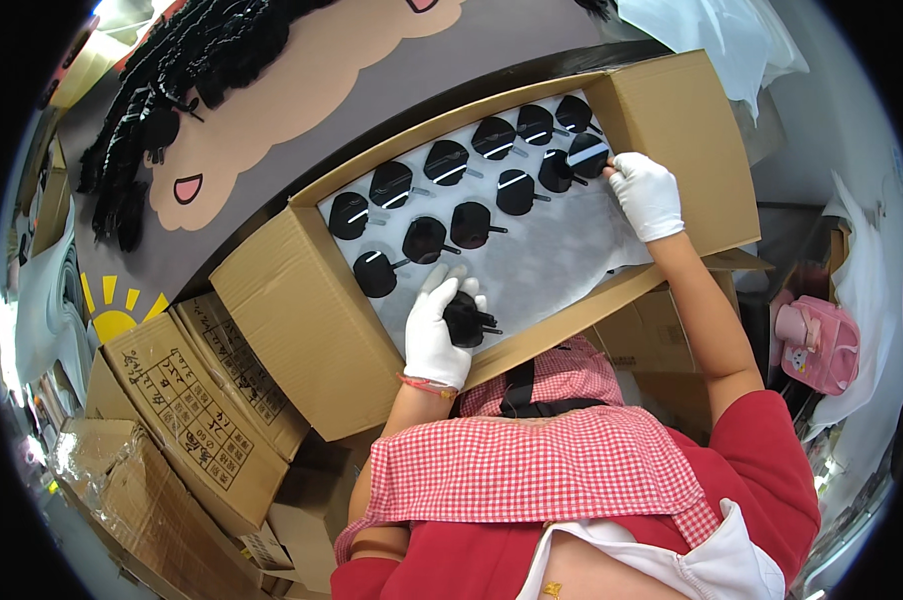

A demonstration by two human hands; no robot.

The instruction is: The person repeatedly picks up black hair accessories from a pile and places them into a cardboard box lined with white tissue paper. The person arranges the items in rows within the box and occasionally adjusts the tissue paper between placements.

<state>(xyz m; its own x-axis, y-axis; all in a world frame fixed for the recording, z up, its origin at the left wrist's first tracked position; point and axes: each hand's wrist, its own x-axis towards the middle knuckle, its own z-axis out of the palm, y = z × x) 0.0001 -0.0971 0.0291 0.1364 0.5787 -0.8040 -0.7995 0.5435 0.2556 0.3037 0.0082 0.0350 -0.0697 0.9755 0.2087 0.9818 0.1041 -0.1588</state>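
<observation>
Single fisheye view, from the left side of the wearer's head, facing steeply down, open carton (306, 325) near toward 1 o'clock, checked apron (541, 465) toward 5 o'clock.

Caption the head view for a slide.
Left gloved hand holds black stemmed discs, right hand pinches another, over an open cardboard box.

Round pieces (446, 162) are black, their sheet (561, 240) greyish white, the carton (301, 330) brown; left glove (431, 340) and right glove (647, 198) white, near apron (531, 470) red-and-white checked, right bag (829, 355) pink.
</observation>
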